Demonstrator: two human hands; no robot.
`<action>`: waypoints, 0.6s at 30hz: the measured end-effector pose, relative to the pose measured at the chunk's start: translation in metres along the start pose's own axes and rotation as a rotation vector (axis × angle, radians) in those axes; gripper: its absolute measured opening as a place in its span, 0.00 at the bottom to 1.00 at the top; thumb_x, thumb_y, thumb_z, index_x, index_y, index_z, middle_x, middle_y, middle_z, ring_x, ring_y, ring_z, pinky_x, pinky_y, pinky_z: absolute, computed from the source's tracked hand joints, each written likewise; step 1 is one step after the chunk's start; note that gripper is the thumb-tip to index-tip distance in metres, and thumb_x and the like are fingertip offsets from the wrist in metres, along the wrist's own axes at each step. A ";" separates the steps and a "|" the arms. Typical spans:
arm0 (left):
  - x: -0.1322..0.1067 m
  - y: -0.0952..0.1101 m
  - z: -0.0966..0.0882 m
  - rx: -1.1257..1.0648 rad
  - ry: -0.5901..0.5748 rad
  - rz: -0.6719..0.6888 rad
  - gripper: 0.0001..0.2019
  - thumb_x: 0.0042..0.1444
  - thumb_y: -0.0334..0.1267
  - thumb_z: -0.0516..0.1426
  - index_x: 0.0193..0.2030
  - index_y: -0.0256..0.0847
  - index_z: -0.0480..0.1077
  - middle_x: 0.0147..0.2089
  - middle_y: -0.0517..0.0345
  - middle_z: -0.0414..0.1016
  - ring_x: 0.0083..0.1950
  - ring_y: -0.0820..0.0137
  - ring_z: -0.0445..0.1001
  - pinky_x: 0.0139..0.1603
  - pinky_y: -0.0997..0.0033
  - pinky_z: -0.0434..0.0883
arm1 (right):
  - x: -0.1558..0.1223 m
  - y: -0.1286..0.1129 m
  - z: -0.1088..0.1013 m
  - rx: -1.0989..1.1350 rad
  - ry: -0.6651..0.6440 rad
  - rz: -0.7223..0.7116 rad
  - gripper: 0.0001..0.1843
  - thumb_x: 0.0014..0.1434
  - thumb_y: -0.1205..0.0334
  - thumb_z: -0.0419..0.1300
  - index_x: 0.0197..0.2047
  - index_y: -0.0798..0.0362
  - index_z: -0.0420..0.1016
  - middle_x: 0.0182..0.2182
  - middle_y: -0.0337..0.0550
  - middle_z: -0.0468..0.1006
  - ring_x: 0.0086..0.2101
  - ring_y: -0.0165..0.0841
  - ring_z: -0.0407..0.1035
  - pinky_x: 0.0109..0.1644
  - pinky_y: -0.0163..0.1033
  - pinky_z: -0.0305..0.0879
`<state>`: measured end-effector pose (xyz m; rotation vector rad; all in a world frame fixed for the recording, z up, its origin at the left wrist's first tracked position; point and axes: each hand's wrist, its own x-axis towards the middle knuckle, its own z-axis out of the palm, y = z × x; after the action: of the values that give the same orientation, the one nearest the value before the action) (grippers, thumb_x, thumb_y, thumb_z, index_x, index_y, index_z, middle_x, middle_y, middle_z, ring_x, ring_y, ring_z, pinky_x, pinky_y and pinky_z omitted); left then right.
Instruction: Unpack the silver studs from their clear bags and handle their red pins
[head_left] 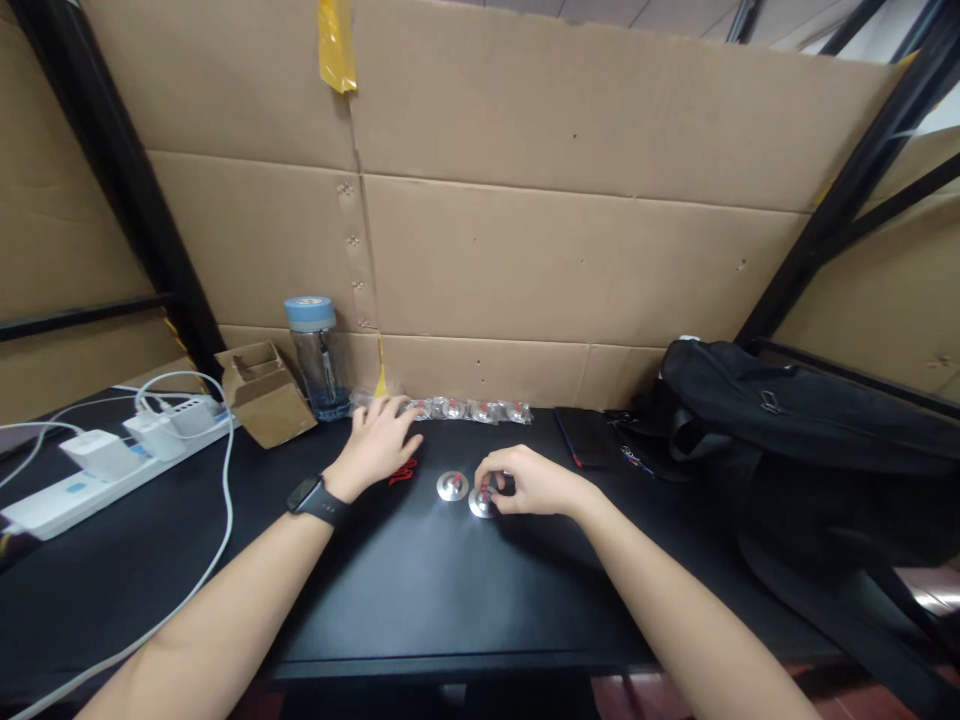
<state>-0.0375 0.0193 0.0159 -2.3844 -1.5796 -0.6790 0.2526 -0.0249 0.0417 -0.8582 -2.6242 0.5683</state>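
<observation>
Two small round silver discs with red centres, like finger cymbals, lie side by side on the black tabletop (420, 600). My right hand (534, 482) has its thumb and fingers pinched on the red centre of the right silver disc (481, 507). The left silver disc (452, 487) lies untouched, just apart from it. Fingers spread, my left hand (379, 440) reaches over the table by a red cord (403, 472). Behind it stands a row of clear plastic packets (484, 411) with silver and red contents. Whether its fingertips touch the nearest packets, I cannot tell.
A bottle with a blue lid (321, 360) and an open cardboard box (268, 395) stand at back left. A white power strip (112, 475) with cables lies at left. At right are a black backpack (817, 430) and a dark flat object (583, 438). Cardboard (585, 260) walls the back.
</observation>
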 end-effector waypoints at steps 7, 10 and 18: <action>0.002 -0.035 0.010 0.085 -0.044 -0.197 0.24 0.65 0.45 0.49 0.66 0.45 0.64 0.67 0.42 0.67 0.66 0.45 0.57 0.58 0.38 0.57 | 0.001 -0.003 -0.001 0.050 0.008 -0.003 0.14 0.54 0.73 0.64 0.43 0.51 0.80 0.35 0.38 0.82 0.30 0.28 0.69 0.39 0.31 0.64; 0.001 -0.036 0.015 0.075 -0.021 -0.191 0.23 0.65 0.44 0.49 0.65 0.47 0.64 0.67 0.45 0.68 0.66 0.46 0.57 0.57 0.37 0.57 | 0.001 -0.002 0.000 0.069 -0.012 0.018 0.16 0.53 0.73 0.65 0.45 0.50 0.80 0.35 0.39 0.82 0.32 0.28 0.71 0.40 0.31 0.65; 0.007 -0.022 -0.012 -0.136 0.196 -0.069 0.15 0.66 0.41 0.50 0.53 0.44 0.73 0.57 0.48 0.75 0.56 0.56 0.73 0.58 0.51 0.65 | 0.002 0.002 0.008 0.126 -0.015 0.037 0.17 0.54 0.76 0.62 0.45 0.51 0.80 0.34 0.39 0.83 0.30 0.27 0.72 0.39 0.30 0.65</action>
<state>-0.0583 0.0294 0.0275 -2.2810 -1.5844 -1.0304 0.2483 -0.0243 0.0344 -0.8677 -2.5591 0.7440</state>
